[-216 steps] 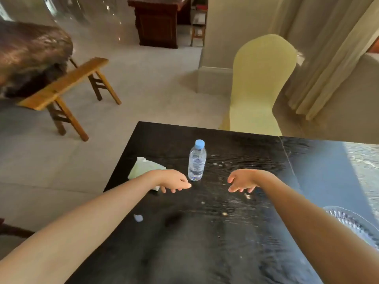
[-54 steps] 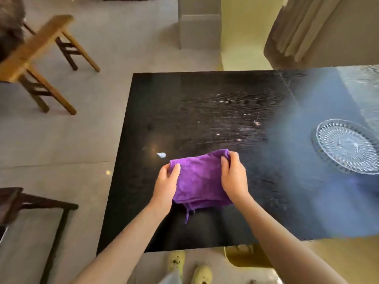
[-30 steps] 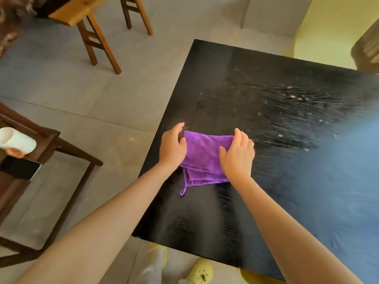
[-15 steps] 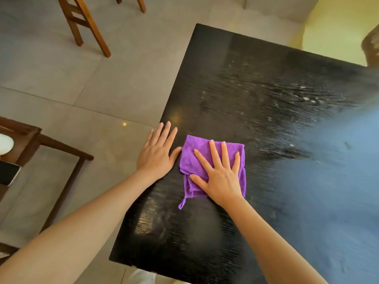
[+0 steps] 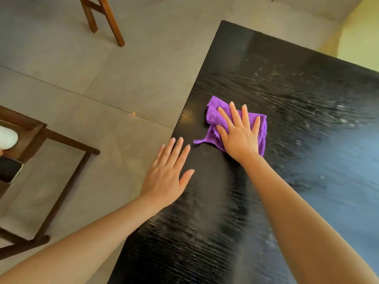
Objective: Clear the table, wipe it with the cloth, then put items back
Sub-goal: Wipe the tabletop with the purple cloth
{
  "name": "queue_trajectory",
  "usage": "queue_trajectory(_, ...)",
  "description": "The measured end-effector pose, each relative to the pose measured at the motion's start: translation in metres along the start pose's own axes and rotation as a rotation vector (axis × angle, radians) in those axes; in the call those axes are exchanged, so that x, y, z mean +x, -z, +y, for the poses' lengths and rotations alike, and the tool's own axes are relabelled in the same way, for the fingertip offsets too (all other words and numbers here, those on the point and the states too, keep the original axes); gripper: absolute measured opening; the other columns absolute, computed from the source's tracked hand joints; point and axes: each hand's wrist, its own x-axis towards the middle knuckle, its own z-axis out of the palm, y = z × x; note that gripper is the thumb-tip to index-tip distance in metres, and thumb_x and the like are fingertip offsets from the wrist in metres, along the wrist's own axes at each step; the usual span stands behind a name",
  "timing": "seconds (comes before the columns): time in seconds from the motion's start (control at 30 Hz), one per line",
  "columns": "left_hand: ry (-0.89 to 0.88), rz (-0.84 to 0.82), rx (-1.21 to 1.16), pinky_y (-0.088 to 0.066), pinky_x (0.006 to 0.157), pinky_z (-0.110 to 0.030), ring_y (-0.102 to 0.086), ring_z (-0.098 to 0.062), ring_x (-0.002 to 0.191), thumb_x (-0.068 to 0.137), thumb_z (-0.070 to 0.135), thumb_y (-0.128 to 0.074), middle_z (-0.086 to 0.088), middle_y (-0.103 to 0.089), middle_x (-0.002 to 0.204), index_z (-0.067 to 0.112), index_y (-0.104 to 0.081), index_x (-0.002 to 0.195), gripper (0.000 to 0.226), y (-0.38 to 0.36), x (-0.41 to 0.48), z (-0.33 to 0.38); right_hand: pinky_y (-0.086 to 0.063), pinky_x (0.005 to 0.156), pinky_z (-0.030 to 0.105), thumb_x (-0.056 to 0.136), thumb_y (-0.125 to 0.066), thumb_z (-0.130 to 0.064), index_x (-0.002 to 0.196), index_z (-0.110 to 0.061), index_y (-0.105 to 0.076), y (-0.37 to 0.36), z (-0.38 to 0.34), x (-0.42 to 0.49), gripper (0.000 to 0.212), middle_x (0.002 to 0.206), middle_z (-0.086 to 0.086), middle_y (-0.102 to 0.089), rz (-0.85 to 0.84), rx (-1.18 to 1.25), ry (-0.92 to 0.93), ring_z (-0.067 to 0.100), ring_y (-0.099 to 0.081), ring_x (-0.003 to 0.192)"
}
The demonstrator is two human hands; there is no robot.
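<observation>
A folded purple cloth (image 5: 213, 111) lies on the black wooden table (image 5: 297, 95) close to its left edge. My right hand (image 5: 240, 134) presses flat on the cloth with fingers spread, covering most of it; a small loop of fabric sticks out to the left. My left hand (image 5: 168, 175) rests palm down on the table's left edge, nearer to me than the cloth, fingers apart and holding nothing. White specks and streaks show on the tabletop to the right of the cloth. No other items stand on the visible part of the table.
A dark wooden stand (image 5: 51, 136) sits on the tiled floor to the left, carrying a white object (image 5: 7, 138) and a phone (image 5: 9, 169). Light wooden bench legs (image 5: 102, 17) are at the top left. A yellow chair cover (image 5: 361, 37) shows beyond the far right.
My right hand has pushed the cloth farther from me along the table's left edge. My left hand stays flat at the edge and now lies behind the cloth.
</observation>
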Motion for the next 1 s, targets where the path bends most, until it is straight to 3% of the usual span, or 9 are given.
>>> queue_trajectory(0.2,0.008,0.015,0.005,-0.025,0.117,-0.044,-0.021,-0.027,0.145,0.097,0.050,-0.022,-0.012,-0.027,0.156,0.013,-0.027,0.148,0.063,-0.002,0.001,-0.001,0.005,0.114,0.060,0.098,-0.019,-0.048,0.148,-0.040,-0.010,0.009,0.003,0.048,0.051,0.161,-0.009,-0.005,0.025,0.030,-0.013,0.025,0.004,0.148)
queue_trajectory(0.3,0.000,0.021,0.015,-0.026,0.116,-0.044,-0.024,-0.028,0.144,0.096,0.049,-0.024,-0.013,-0.030,0.154,0.012,-0.030,0.147,0.063,-0.001,0.002,-0.002,0.000,0.116,0.056,0.099,-0.028,-0.041,0.148,-0.036,-0.019,0.016,0.014,0.038,0.050,0.160,-0.010,-0.012,-0.019,0.075,0.162,0.024,-0.004,0.148)
queue_trajectory(0.4,0.009,0.007,0.008,-0.025,0.116,-0.044,-0.025,-0.028,0.144,0.095,0.048,-0.025,-0.012,-0.030,0.154,0.012,-0.031,0.146,0.062,0.001,0.002,-0.001,-0.004,0.118,0.051,0.099,-0.036,-0.035,0.147,-0.033,-0.023,0.018,0.030,0.003,0.050,0.158,-0.012,-0.016,-0.077,0.150,0.329,0.021,-0.010,0.148)
queue_trajectory(0.5,0.021,-0.014,0.000,-0.025,0.116,-0.046,-0.023,-0.027,0.145,0.095,0.047,-0.024,-0.011,-0.028,0.155,0.013,-0.030,0.147,0.063,0.003,0.002,0.000,-0.003,0.118,0.049,0.098,-0.037,-0.038,0.146,-0.034,-0.023,0.014,0.036,-0.050,0.051,0.151,-0.020,-0.006,-0.122,0.134,0.403,0.017,-0.006,0.147)
queue_trajectory(0.57,0.021,-0.035,0.004,-0.023,0.117,-0.046,-0.018,-0.026,0.146,0.095,0.048,-0.022,-0.010,-0.024,0.157,0.014,-0.026,0.148,0.064,0.003,0.002,0.000,-0.003,0.118,0.047,0.096,-0.034,-0.043,0.146,-0.035,-0.026,0.009,0.038,-0.091,0.051,0.152,-0.017,-0.007,-0.131,0.083,0.459,0.017,-0.006,0.145)
queue_trajectory(0.7,0.021,-0.061,0.026,-0.016,0.119,-0.044,-0.010,-0.024,0.147,0.095,0.052,-0.014,-0.009,-0.018,0.158,0.015,-0.018,0.150,0.066,0.005,0.001,0.000,-0.013,0.115,0.047,0.091,-0.038,-0.049,0.146,-0.033,-0.028,-0.003,0.060,-0.174,0.058,0.155,-0.007,-0.022,-0.093,-0.063,0.547,0.026,-0.024,0.143)
queue_trajectory(0.83,0.010,-0.056,0.026,-0.015,0.119,-0.044,-0.013,-0.026,0.147,0.096,0.049,-0.015,-0.012,-0.021,0.157,0.012,-0.021,0.149,0.065,0.007,0.000,0.002,-0.011,0.115,0.042,0.085,-0.044,-0.042,0.145,-0.031,-0.029,-0.002,0.090,-0.181,0.063,0.152,-0.005,-0.028,-0.083,-0.103,0.478,0.019,-0.023,0.142)
queue_trajectory(1.0,-0.003,-0.048,0.006,-0.019,0.118,-0.043,-0.019,-0.027,0.146,0.097,0.045,-0.021,-0.015,-0.023,0.156,0.008,-0.025,0.148,0.063,0.007,0.000,0.003,-0.019,0.114,0.046,0.093,-0.032,-0.046,0.144,-0.028,-0.032,0.007,0.099,-0.117,0.054,0.152,-0.006,-0.024,-0.041,0.003,0.236,0.022,-0.023,0.142)
